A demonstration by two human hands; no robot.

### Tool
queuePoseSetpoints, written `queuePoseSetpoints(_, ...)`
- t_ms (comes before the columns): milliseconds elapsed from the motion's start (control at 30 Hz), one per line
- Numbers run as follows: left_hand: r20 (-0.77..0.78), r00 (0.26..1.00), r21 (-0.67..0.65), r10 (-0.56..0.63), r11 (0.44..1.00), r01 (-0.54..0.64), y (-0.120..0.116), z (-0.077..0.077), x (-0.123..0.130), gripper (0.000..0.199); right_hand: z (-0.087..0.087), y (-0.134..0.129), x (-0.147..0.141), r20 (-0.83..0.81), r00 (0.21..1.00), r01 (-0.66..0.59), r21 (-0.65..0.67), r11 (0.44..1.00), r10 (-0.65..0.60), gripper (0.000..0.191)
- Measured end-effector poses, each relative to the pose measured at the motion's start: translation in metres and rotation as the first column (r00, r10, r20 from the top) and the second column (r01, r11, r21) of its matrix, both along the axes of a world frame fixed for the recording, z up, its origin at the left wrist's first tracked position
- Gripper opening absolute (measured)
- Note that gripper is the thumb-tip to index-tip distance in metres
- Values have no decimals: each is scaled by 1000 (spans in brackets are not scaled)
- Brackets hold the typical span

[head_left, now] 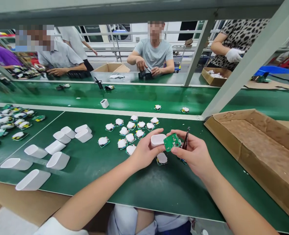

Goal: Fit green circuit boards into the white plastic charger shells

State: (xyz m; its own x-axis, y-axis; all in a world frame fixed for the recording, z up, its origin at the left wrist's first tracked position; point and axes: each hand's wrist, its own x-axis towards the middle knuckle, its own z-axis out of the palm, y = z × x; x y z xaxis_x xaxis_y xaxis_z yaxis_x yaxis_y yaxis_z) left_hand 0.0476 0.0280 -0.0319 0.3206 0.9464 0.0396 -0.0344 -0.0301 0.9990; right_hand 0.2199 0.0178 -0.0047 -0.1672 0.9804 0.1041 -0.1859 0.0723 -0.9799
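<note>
Left hand [144,153], fingers curled and thumb on top, gripping a white rounded plastic shell [157,140]; right hand [194,152], fingers drawn together, pinching a small square green circuit board [172,142] just beside the shell, with slim dark tweezers [185,138] held upright in the same hand; board and shell apart, not seated together. Below the right hand, one green board topped with a white blob [162,159], on a green-surfaced workbench [144,192]. Beyond the hands, a loose cluster of like boards [125,133], a larger batch at far left [9,122], and a group of unfilled white plastic shells [33,179]. At right, an open brown cardboard tray [254,153]. On the upper bench, one lone white shell [104,103]. Across the line, a co-worker in a grey T-shirt [154,54], hands on small black parts [144,75]
</note>
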Motion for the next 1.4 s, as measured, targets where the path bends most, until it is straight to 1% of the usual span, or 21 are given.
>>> queuePoseSetpoints(67, 56, 996, 4, -64, 998, 64, -1, -2, 2, 59, 0, -1, -1, 59, 997, 40, 23, 999, -41, 48)
queuePoseSetpoints(133, 72, 993, 60, -98, 994, 94, -1, -3, 3, 59, 1, -1, -1, 98, 992, 75, 62, 995, -81, 49)
queuePoseSetpoints(200, 35, 995, 123, -91, 989, 86, 0, -2, 3, 53, 2, -3, 0, 117, 987, 95, 126, 988, -109, 46)
queuePoseSetpoints(300, -91, 996, 173, -11, 985, 26, 0, 1, 2, 44, 2, -5, 0, 171, 976, 87, 246, 965, -131, 40)
queuePoseSetpoints(400, -190, 981, 217, 39, 976, 3, -1, 0, 2, 44, 0, -8, -5, 251, 952, 71, 373, 925, -174, 33)
queuePoseSetpoints(500, -236, 972, 267, 8, 962, 57, -2, -1, 2, 40, -3, -11, -10, 295, 931, 38, 504, 863, -214, 32)
queuePoseSetpoints(567, -259, 966, 314, -8, 945, 92, -3, -1, 2, 32, -4, -11, -12, 315, 930, -15, 545, 838, -188, 34)
queuePoseSetpoints(667, -267, 963, 368, -40, 919, 140, -4, 0, 1, 24, -5, -12, -13, 343, 930, -87, 553, 829, -132, 37)
queuePoseSetpoints(800, -257, 964, 422, -62, 890, 170, -6, 1, 2, 26, -6, -13, -15, 367, 923, -109, 540, 834, -118, 39)
queuePoseSetpoints(933, -266, 963, 462, -39, 872, 163, -6, 0, 1, 26, -8, -13, -18, 383, 914, -115, 558, 822, -132, 34)
queuePoseSetpoints(1000, -274, 961, 494, -27, 853, 165, -6, -1, 1, 26, -9, -12, -18, 392, 909, -121, 570, 813, -139, 31)
queuePoseSetpoints(1133, -301, 953, 555, 20, 817, 159, -3, -5, -1, 30, -10, -11, -17, 403, 907, -141, 564, 814, -123, 31)
queuePoseSetpoints(1267, -343, 938, 554, 37, 815, 170, -4, -5, -1, 29, -8, -10, -15, 417, 899, -159, 592, 790, -132, 32)
queuePoseSetpoints(1400, -375, 927, 525, 6, 825, 207, -6, -1, 1, 28, 0, -12, -15, 420, 898, -150, 574, 805, -131, 27)
